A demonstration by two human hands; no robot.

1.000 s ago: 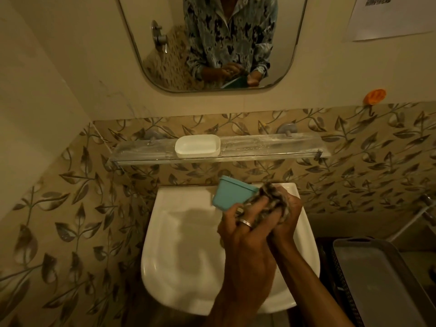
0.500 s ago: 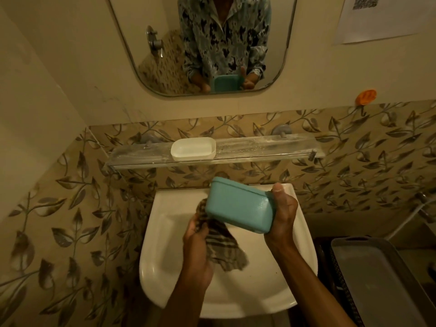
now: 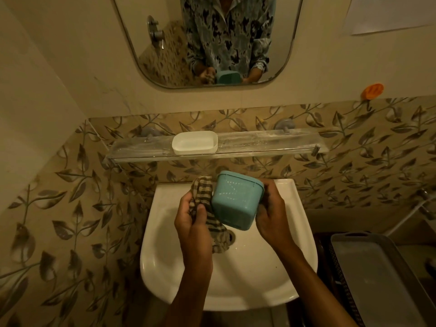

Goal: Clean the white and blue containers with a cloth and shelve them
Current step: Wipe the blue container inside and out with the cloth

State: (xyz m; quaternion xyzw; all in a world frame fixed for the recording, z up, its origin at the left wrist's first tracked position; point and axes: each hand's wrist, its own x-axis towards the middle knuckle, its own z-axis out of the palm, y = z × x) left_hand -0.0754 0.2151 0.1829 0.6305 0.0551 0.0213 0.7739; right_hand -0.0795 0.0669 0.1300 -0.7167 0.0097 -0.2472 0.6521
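Note:
The blue container [image 3: 236, 201] is held tilted above the white sink [image 3: 295, 267], its perforated underside turned toward me. My right hand [image 3: 271, 213] grips its right side. My left hand [image 3: 193, 220] clutches a striped cloth [image 3: 207, 208] against the container's left side, and the cloth's tail hangs down toward the drain. The white container [image 3: 194, 142] rests on the clear glass shelf [image 3: 271, 143] above the sink, left of the shelf's middle.
A mirror [image 3: 207, 41] hangs above the shelf and reflects my shirt and hands. A grey tray [image 3: 377, 279] lies on a dark basket at the lower right. An orange hook [image 3: 372, 90] is stuck to the wall at upper right. Patterned tiles surround the sink.
The blue container has turned from lying sideways to showing its perforated underside. My left hand has risen with the cloth and now presses it to the container's left side.

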